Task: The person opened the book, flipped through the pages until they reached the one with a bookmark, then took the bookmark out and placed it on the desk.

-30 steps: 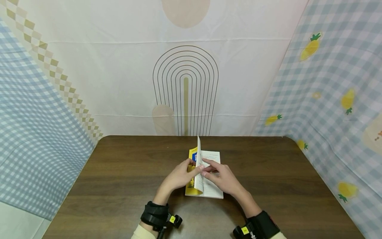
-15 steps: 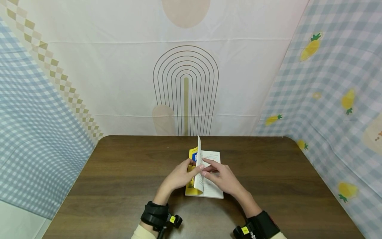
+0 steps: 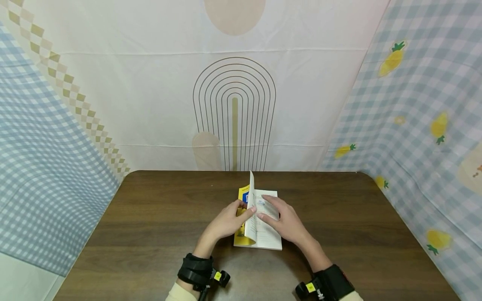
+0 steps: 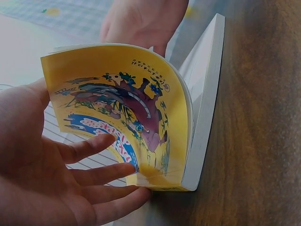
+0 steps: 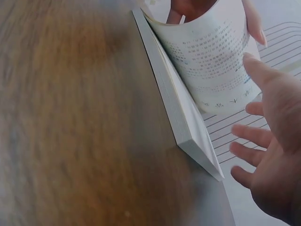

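Apparently, I have the yellow paperback [image 3: 269, 239] open, left hand [image 3: 226, 219] pinching its cover [image 4: 127, 96], right hand [image 3: 288, 222] spread, most pages [image 5: 168, 89] unturned

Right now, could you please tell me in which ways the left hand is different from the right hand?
The left hand grips the book's raised yellow cover and pages, while the right hand grips nothing. The left hand's fingers lie against the cover's outer side; the right hand's are spread over the open right page. Both are bare, with a black wristband.
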A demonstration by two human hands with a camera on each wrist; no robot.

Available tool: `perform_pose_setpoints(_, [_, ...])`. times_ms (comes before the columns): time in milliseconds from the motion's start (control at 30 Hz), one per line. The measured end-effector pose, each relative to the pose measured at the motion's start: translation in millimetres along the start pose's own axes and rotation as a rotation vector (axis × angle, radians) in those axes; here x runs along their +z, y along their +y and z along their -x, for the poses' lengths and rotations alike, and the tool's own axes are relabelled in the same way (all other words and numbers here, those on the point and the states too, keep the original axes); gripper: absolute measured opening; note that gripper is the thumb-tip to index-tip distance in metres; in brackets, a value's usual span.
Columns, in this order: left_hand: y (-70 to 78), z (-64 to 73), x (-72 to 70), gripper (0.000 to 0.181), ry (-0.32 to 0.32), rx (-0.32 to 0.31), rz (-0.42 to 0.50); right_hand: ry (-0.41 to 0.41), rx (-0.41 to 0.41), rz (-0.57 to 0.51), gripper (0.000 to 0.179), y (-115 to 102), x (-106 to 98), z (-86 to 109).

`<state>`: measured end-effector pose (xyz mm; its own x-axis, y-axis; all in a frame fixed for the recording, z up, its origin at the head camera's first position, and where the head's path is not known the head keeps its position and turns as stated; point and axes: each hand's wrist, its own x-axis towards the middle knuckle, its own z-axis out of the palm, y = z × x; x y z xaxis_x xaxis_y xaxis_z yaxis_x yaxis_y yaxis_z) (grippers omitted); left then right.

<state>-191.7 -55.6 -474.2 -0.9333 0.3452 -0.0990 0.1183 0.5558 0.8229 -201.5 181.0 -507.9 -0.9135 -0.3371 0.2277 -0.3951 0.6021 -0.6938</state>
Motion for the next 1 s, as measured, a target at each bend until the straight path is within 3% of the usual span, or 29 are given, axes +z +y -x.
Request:
perform_pose_setpoints(133, [-0.1, 0.1, 0.1, 0.065, -0.003, -0.002, 0.0, -0.014, 0.044, 0.064, 0.083, 3.5, -2.1, 0.0])
perform_pose_setpoints(367, [-0.1, 0.5, 0.3, 0.067, -0.004, -0.014, -0.001, -0.11, 0.123, 0.119, 0.1, 7.5, -6.4, 0.2])
perform_pose_setpoints(1000, [-1.3, -0.6, 1.6, 0.065, -0.002, -0.013, -0.004, -0.187, 0.177, 0.233, 0.108, 20.0, -6.2, 0.3])
